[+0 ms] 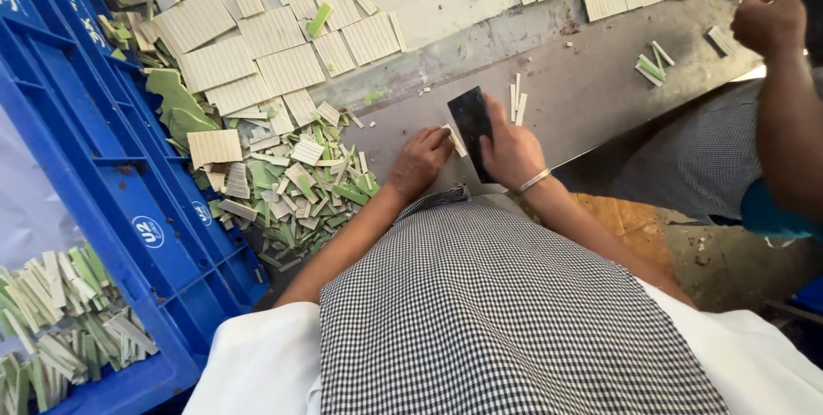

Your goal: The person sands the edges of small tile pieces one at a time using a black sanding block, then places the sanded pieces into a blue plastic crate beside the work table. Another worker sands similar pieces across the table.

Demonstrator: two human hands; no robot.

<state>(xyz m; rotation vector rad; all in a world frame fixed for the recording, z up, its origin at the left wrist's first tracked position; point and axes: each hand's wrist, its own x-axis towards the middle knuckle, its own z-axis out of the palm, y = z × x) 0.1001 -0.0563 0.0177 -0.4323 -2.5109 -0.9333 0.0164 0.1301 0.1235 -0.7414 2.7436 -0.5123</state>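
Two hands work side by side: right hand [513, 153] grips a dark blade [471, 128], left hand [418, 162] pinches a pale strip [455, 141] just left of it.

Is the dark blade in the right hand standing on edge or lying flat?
On edge: the right hand grips the blade upright on the table, beside a thin strip under the left hand.

My right hand [513, 151] grips a dark, matt flat blade [471, 128]; my left hand [418, 162] pins a pale ribbed strip [454, 140]; the bench [583, 81] is grey, rough, scuffed; ridged cream tiles [219, 63] look matt; the blue crate [129, 201] is glossy plastic; my checked cloth apron [497, 312] is woven.
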